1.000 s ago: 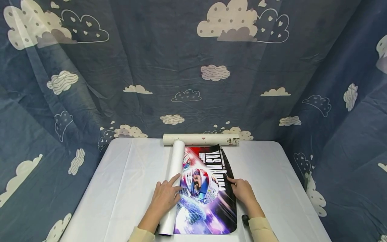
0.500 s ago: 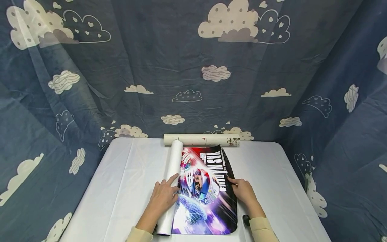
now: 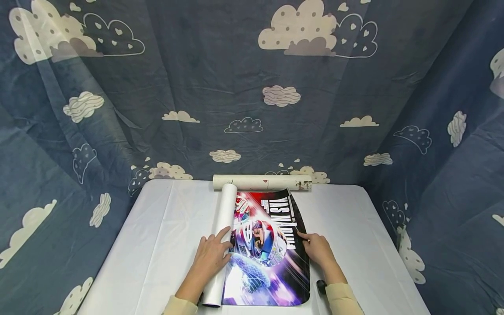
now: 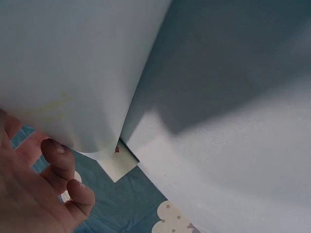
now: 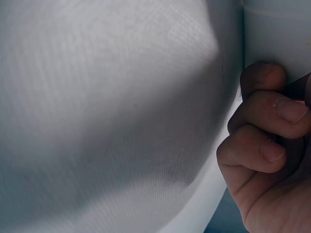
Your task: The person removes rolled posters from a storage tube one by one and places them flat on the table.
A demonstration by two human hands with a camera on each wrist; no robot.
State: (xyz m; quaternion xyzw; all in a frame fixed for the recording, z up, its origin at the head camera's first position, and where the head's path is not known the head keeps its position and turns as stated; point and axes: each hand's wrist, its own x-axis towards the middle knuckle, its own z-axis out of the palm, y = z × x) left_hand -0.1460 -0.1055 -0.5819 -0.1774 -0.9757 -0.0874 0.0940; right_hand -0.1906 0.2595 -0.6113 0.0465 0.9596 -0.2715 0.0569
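A glossy poster printed with a helmeted figure lies partly unrolled on the table. Its left part is still a white roll, seen from close by in the left wrist view. My left hand holds this roll from its left side, index finger and thumb reaching over it; the other fingers are bent beside it. My right hand pinches the poster's dark right edge between thumb and index finger. In the right wrist view its remaining fingers are curled; the pinch itself is hidden there.
A second, cream roll with a small coloured pattern lies crosswise along the back edge of the white-covered table. A small black object sits beside my right forearm. Dark cloud-patterned cloth hangs behind and at both sides.
My left hand has shifted slightly left with the white roll, and more of the poster's printed side shows. The right hand stays at the right edge.
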